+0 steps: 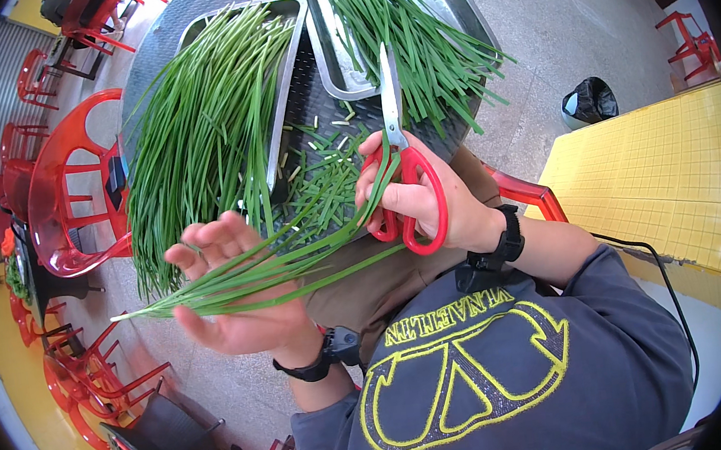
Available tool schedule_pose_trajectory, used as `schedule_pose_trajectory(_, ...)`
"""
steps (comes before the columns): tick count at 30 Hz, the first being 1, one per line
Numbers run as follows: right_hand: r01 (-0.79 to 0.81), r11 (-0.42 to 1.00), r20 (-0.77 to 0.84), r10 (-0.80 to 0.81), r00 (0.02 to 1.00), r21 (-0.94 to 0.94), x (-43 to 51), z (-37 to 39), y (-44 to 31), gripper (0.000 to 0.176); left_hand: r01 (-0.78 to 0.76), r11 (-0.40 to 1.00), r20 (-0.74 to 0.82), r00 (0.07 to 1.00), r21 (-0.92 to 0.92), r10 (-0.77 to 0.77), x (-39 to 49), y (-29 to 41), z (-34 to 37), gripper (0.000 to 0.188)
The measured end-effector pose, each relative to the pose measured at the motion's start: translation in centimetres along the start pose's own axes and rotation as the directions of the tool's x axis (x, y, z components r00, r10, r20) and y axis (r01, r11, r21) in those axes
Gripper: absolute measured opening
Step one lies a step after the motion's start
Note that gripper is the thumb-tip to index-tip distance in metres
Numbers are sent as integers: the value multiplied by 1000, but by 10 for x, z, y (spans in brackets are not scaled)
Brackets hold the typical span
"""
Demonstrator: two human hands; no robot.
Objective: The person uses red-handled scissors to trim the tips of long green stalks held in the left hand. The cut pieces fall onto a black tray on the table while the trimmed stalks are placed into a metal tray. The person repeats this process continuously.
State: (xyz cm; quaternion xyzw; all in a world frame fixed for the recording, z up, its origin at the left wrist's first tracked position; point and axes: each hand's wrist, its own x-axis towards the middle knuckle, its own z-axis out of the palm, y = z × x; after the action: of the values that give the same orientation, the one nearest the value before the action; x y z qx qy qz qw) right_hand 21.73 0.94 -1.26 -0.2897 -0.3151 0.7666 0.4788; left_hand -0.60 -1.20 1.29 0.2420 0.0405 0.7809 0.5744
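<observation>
My right hand (419,196) holds red-handled scissors (392,101), blades pointing away from me and together, along with the leafy ends of a small bunch of garlic chives (312,259). The pale ends of that bunch lie across the palm of my left hand (244,301), whose fingers are spread and not closed on them. Beyond my left hand, a big heap of chives (196,137) hangs over a metal tray (283,102). More chives (408,44) lie in a second metal tray (347,89) at the top. Short cut pieces (325,192) are scattered between the trays.
The trays stand on a round dark table (147,34) in front of me. A red plastic chair (76,181) is at its left, and a red chair arm (530,192) shows at my right. A yellow tiled surface (654,164) and a black-lined bin (589,102) are farther right.
</observation>
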Motion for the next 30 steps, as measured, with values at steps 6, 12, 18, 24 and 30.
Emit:
schedule_pose_trajectory(6, -1, 996, -44, -3, 999, -94, 4, 2, -9, 42, 107, 986, -142, 986, 131, -88, -14, -25, 0, 30)
schedule_pose_trajectory(12, -27, 995, -156, 12, 988, -93, 2, -7, -9, 42, 45, 972, -243, 970, 231, 13, -4, -5, -6, 26)
schedule_pose_trajectory(18, 46, 982, -115, -68, 991, -184, -5, -18, -15, 42, -74, 977, -233, 965, 201, 121, 2, 7, -11, 34)
schedule_pose_trajectory(24, -113, 990, 268, 132, 954, -86, -33, -21, -36, 35, -209, 965, -142, 962, 159, 232, 3, 21, -11, 37)
schedule_pose_trajectory(30, -416, 883, 316, 467, 826, -217, -41, -15, -26, 57, -291, 939, -43, 952, 186, 303, 0, 23, -1, 38)
